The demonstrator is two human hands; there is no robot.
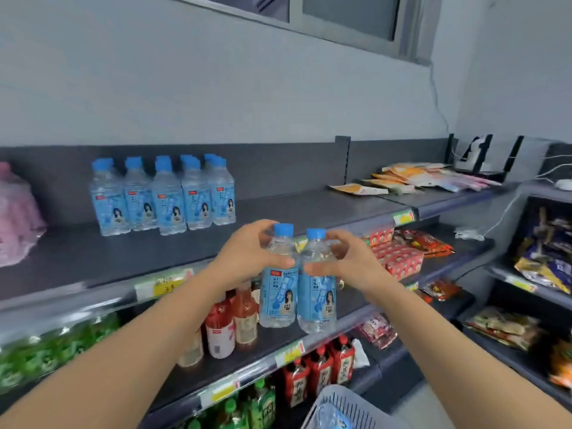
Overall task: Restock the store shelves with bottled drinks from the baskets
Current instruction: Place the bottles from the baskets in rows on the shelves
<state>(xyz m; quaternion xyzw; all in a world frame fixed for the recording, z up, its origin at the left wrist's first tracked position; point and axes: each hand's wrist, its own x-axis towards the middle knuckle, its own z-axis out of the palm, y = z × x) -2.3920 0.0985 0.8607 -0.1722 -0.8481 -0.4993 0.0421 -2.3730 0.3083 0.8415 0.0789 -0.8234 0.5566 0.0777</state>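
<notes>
- left hand clamped on left water bottle, right hand on right water bottle; both upright, touching
- shelved water bottles lie up-left on top shelf; left hand nearer

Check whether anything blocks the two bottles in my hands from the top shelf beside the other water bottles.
Nothing visible does. The top shelf is bare right of the row of bottles, straight behind the two held bottles.
</notes>
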